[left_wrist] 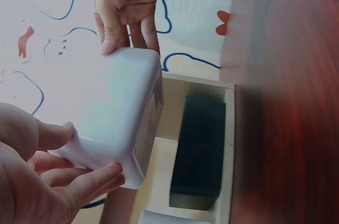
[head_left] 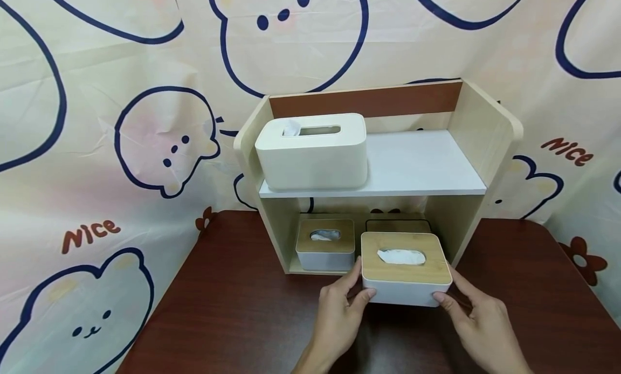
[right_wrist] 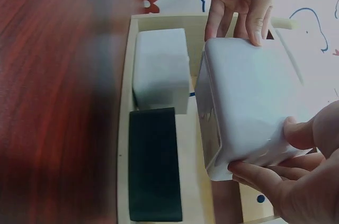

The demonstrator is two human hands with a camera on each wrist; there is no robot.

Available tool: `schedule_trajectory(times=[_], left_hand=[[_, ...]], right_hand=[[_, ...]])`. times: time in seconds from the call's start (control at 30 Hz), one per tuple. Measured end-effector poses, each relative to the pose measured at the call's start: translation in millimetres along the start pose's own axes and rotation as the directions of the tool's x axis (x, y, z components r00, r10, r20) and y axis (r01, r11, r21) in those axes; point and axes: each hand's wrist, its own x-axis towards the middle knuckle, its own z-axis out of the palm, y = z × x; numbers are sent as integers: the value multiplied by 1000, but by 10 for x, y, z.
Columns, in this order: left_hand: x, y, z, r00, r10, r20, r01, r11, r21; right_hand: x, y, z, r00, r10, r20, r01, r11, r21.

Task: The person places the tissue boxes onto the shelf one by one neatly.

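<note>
A white tissue box with a bamboo lid (head_left: 405,269) sits just in front of the right half of the wooden shelf unit's (head_left: 485,131) lower compartment. My left hand (head_left: 363,279) grips its left end, thumb on the front and fingers along the side. On the other end, my right hand (head_left: 443,283) grips the same way. The left wrist view shows my left hand (left_wrist: 90,152) round one corner of the box (left_wrist: 122,97). In the right wrist view my right hand (right_wrist: 265,147) holds the box (right_wrist: 249,107). Whether it rests on the table is unclear.
A large cream tissue box (head_left: 312,153) stands on the left of the upper shelf. Below are a smaller wood-lidded tissue box (head_left: 325,247) at left and a dark box (head_left: 398,225) at back right. The unit stands on a dark red-brown table (head_left: 242,309), before a cartoon-print curtain (head_left: 121,120).
</note>
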Motion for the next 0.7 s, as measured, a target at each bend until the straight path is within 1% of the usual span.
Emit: schedule_trajectory(times=[0.13, 0.27, 0.5, 0.7], left_hand=[[10, 57, -2, 1000, 22, -1, -22, 999, 25], [24, 114, 0, 999, 52, -10, -52, 998, 27], [72, 255, -22, 998, 61, -12, -62, 997, -39], [99, 387, -65, 994, 96, -43, -97, 995, -6]], right_hand=[[19, -37, -75, 1000, -11, -16, 11, 1000, -16], [55, -60, -146, 1000, -24, -12, 24, 999, -34], [113, -180, -279, 1000, -23, -1, 23, 998, -52], [134, -289, -397, 1000, -25, 0, 25, 997, -70]])
